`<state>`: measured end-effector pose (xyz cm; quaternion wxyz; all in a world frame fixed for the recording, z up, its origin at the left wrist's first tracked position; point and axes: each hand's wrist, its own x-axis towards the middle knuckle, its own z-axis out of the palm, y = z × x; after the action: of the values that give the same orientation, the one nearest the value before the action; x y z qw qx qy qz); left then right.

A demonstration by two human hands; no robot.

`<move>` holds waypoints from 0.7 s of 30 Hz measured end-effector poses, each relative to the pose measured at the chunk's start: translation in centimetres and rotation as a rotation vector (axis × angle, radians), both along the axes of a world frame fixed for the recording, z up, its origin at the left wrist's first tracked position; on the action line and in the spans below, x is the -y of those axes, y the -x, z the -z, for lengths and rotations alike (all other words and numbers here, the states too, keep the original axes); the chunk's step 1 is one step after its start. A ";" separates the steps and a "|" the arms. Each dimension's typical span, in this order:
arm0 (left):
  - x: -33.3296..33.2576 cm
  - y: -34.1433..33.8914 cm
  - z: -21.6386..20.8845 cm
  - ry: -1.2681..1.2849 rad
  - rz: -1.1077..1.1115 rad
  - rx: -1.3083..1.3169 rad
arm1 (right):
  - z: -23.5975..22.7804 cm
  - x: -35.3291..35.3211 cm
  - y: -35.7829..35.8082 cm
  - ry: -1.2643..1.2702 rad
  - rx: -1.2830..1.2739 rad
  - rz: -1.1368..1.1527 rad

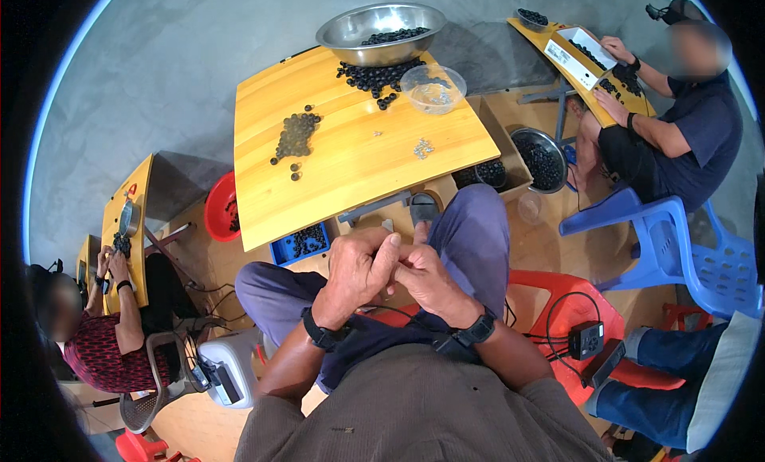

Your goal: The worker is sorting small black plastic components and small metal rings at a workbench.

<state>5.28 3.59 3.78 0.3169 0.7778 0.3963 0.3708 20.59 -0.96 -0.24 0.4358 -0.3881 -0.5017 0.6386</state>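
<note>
My left hand (360, 272) and my right hand (432, 282) meet above my lap, just off the near edge of the yellow table (343, 159). Their fingers are bent and pressed together; whatever lies between them, if anything, is hidden. On the tabletop sits a cluster of greyish round pieces (296, 135) edged by a few black ones. To its right lies a small heap of tiny silver pieces (422, 149). A clear plastic bowl (434, 90) stands farther back, beside a pile of small black wheel-like pieces (370, 77). A steel basin (343, 41) holds more of them.
Below the table are a blue tray (276, 252), a red basin (217, 211), a cardboard box (502, 135) and a steel bowl (559, 165). A blue chair (661, 239) is at right. People work at tables on both sides. Cables hang beside a red stool (542, 283).
</note>
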 end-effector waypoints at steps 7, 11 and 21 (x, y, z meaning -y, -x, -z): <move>0.2 -0.2 2.2 0.123 -0.026 0.099 | 0.8 0.2 0.5 0.044 -0.096 0.066; -0.4 -0.9 3.0 0.215 -0.056 0.139 | 2.0 -0.7 0.8 0.174 -0.274 0.130; -0.9 0.2 -0.3 0.005 0.194 0.122 | -0.4 -0.5 -2.0 0.385 -0.626 0.121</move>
<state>5.03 4.49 4.03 0.3768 0.7876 0.3002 0.3842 22.59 -0.41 0.21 0.5242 -0.2777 -0.1909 0.7821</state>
